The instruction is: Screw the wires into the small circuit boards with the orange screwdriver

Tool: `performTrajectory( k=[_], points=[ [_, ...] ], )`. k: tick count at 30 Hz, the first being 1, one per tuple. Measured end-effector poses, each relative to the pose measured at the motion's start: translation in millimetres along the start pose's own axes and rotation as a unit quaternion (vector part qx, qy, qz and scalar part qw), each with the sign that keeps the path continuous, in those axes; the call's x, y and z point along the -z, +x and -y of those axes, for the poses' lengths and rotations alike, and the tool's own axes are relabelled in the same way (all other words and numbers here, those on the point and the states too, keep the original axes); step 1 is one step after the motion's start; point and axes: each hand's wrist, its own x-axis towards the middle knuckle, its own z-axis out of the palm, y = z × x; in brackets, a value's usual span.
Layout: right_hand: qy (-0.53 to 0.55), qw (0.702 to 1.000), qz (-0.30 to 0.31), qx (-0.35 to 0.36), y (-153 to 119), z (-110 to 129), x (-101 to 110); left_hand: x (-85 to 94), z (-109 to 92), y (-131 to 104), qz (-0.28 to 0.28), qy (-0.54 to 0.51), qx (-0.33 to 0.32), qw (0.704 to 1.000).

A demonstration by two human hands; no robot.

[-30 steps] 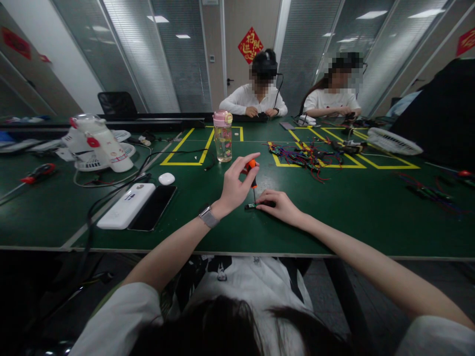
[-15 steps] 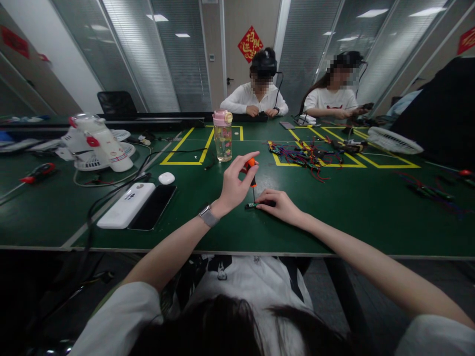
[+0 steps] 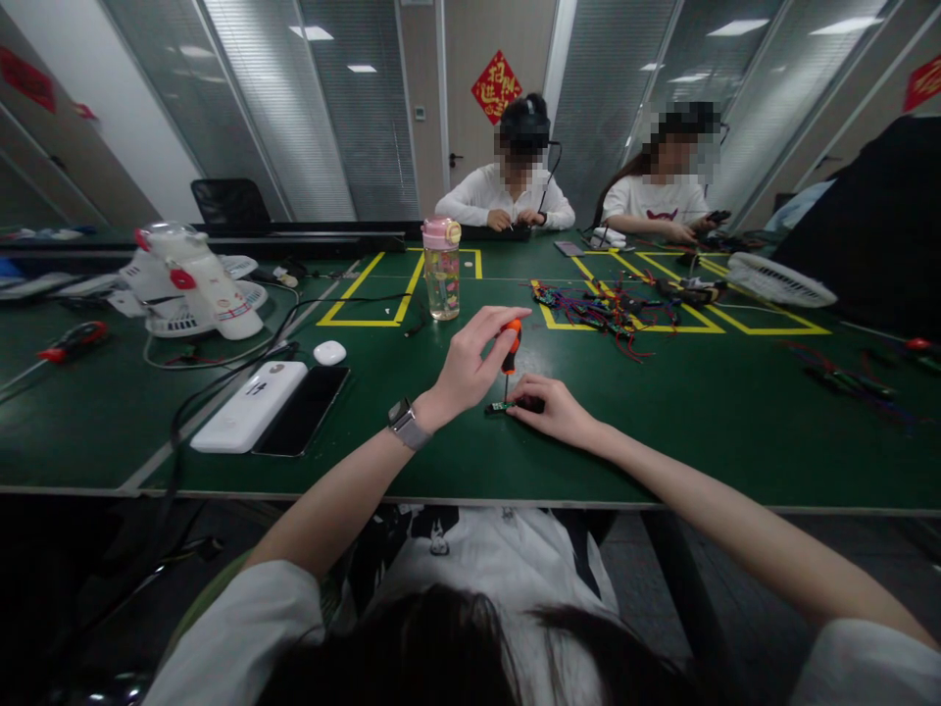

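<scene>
**Screwdriver [image 3: 512,353] stands near-upright at a circuit board [image 3: 498,407]**

The left hand [image 3: 470,365] closes thumb and fingers around its orange-and-black handle. The right hand [image 3: 557,410] narrowly pinches the board on the green tabletop [image 3: 470,466]. Beyond are tangled wires [image 3: 610,308] and a pink-lidded bottle [image 3: 442,279].

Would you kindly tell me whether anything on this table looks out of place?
The wires beyond the right hand look untidy: they lie in a loose tangle across the yellow tape. I see no spill.

The left hand [image 3: 470,361] holds a screwdriver [image 3: 511,355] upright above a circuit board [image 3: 498,407]; the right hand [image 3: 557,410] pinches the board's end.
</scene>
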Motion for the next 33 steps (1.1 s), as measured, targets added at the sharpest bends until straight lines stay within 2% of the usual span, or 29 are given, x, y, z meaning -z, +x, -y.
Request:
performTrajectory(
  k=[6, 14, 18, 22, 28, 33],
  points=[
    [-0.002, 1.0, -0.002, -0.013, -0.9, -0.6, -1.5, -1.6, 3.7, 1.1, -0.014, -0.04, 0.072, 0.997],
    [0.022, 1.0, -0.002, -0.013, 3.8, 0.2, -6.2, -2.0, 4.4, 2.9, -0.058, -0.023, 0.066, 0.996],
    [0.024, 1.0, 0.01, -0.002, 8.6, 4.6, -11.1, 1.8, 3.8, 3.3, -0.034, -0.019, 0.065, 0.997],
    [0.024, 1.0, 0.016, 0.004, 9.9, 6.1, -11.8, 3.6, 2.7, 3.4, -0.003, -0.072, 0.092, 0.993],
    [0.038, 0.998, 0.03, 0.033, 12.8, 0.5, -10.2, 1.6, 5.7, 4.2, 0.016, -0.185, 0.123, 0.975],
    [0.053, 0.997, 0.044, 0.035, 16.2, -5.2, -10.7, 1.2, 5.4, 4.5, 0.013, -0.197, 0.135, 0.971]
  ],
)
